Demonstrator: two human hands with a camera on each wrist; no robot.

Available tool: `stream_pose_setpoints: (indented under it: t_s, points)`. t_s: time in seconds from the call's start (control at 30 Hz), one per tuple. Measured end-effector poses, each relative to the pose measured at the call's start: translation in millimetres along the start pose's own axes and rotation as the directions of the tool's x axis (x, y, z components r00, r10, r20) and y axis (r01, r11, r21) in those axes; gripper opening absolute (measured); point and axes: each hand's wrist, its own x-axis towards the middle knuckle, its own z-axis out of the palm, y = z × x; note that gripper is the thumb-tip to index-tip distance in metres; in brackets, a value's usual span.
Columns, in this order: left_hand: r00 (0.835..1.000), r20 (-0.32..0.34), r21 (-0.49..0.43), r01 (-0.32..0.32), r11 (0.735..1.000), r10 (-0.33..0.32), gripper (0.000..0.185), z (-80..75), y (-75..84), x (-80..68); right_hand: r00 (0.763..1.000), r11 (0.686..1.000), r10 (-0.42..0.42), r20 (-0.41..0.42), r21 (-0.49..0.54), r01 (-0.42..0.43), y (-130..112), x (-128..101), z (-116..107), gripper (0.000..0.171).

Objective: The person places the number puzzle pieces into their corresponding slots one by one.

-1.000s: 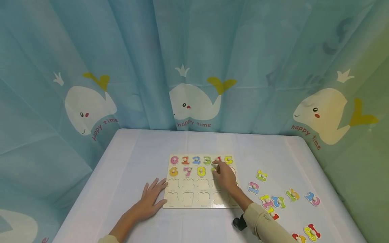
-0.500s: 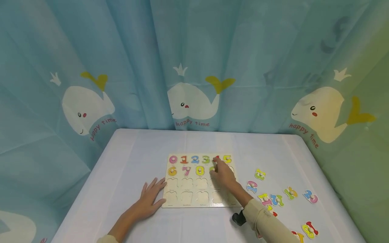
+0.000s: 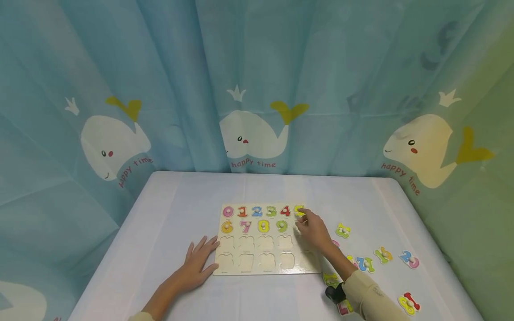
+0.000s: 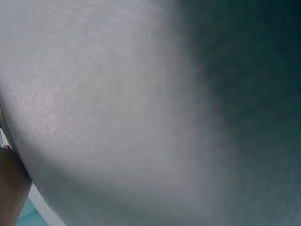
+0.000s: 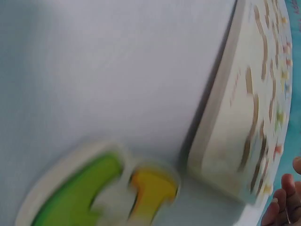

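A wooden number puzzle board [image 3: 230, 267] lies on the white table. Digits 0 to 5 fill its top row and 6 to 9 sit in the second row, with the green 9 [image 3: 281, 226] uncovered; the lower slots are bare. My left hand [image 3: 201, 260] rests flat on the table, fingers straight, touching the board's left edge. Over the board's right side my right hand [image 3: 310, 228] hovers with relaxed fingers by the yellow 5 [image 3: 299, 210], holding nothing. The right wrist view shows the board's edge [image 5: 225, 117], a green and yellow piece [image 5: 103, 193] beside it, and my fingertips [image 5: 282, 202].
Several loose number pieces lie right of the board, among them one near [image 3: 343, 230], one further right [image 3: 385, 255] and one by the front edge [image 3: 408, 303]. A whale-print curtain [image 3: 257, 89] closes off the table's far side. The left wrist view shows only blurred white tablecloth [image 4: 117, 117].
My right hand has let go of the green 9, now seated in the second row, and moved right toward the board's edge. The left hand has stayed put.
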Motion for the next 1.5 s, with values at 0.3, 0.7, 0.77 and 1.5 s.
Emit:
stream_pose_setpoints:
  t_s: [0.3,0.7,0.77,1.5]
  points:
    - [0.999,0.03,-0.026,0.019,0.999,-0.019,0.055,-2.1,1.2,-1.8,0.998,0.998,-0.046,0.048,-0.039,0.048,24.4,-10.1,-37.6,0.031]
    - [0.999,0.028,0.005,0.03,1.0,-0.03,0.055,-3.2,0.8,-2.4,0.94,0.999,0.036,0.338,-0.006,-0.036,57.9,-30.9,-72.3,0.027]
    - [0.999,0.032,0.008,0.034,0.999,-0.035,0.055,-3.5,1.2,-2.3,0.934,1.0,0.025,0.355,-0.004,-0.025,62.7,-34.5,-73.9,0.028]
    - [1.0,0.027,0.003,0.011,1.0,-0.012,0.055,-2.5,2.7,-0.1,0.95,0.999,0.022,0.31,0.022,-0.03,85.4,-49.1,-75.8,0.03]
